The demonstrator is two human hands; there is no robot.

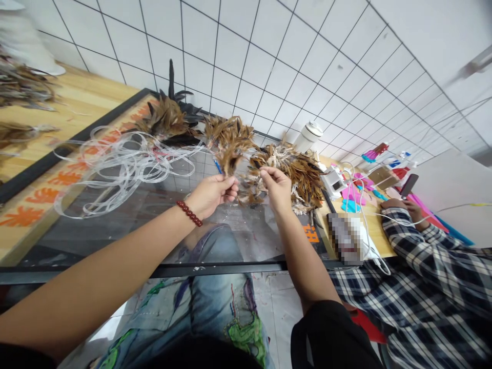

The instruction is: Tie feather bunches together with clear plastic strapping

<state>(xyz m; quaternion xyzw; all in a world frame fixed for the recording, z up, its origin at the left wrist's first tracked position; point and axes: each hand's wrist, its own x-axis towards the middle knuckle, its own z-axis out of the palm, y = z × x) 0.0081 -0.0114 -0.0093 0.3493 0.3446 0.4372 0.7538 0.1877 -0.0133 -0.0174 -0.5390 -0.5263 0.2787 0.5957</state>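
Observation:
My left hand (212,193), with a red bead bracelet at the wrist, pinches a tuft of brown feathers (229,146) from below. My right hand (275,186) is closed in a pinch on a strand of the brown and white feather pile (298,177) just to its right. Both hands hover above a glass tabletop (126,225) with a black frame. A tangle of clear plastic cord (119,164) runs from the left toward the feathers in my left hand.
More feather bundles (169,120) lie against the tiled wall, others (21,87) on the wooden surface at far left. A white bottle (307,136) stands behind. At right a person in a plaid sleeve (430,256) sits by cables, a phone (409,184) and coloured bits.

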